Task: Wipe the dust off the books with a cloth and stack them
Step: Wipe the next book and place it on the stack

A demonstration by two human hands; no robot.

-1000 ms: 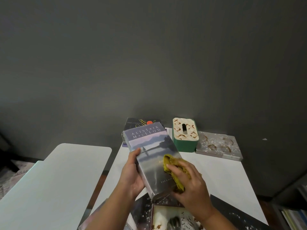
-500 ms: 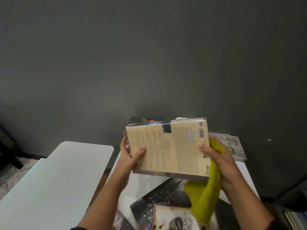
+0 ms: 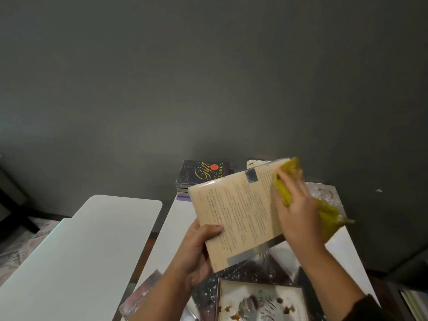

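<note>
My left hand (image 3: 196,249) grips the book (image 3: 240,214) by its near corner, in the air; my right hand (image 3: 294,212) presses the cloth (image 3: 287,181) on its far end. Pressing hard could lever it loose onto the dusty books (image 3: 259,300) below.

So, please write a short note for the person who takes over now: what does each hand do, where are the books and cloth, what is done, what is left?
Left hand: grips the near left edge of the held book, back cover up, above the table.
Right hand: presses the yellow cloth on that cover's far right corner.
Stack: at the far edge, dark book on top.
Left: finish this cover, put the book on the stack; the speckled books at the near edge and one at far right look unwiped.
</note>
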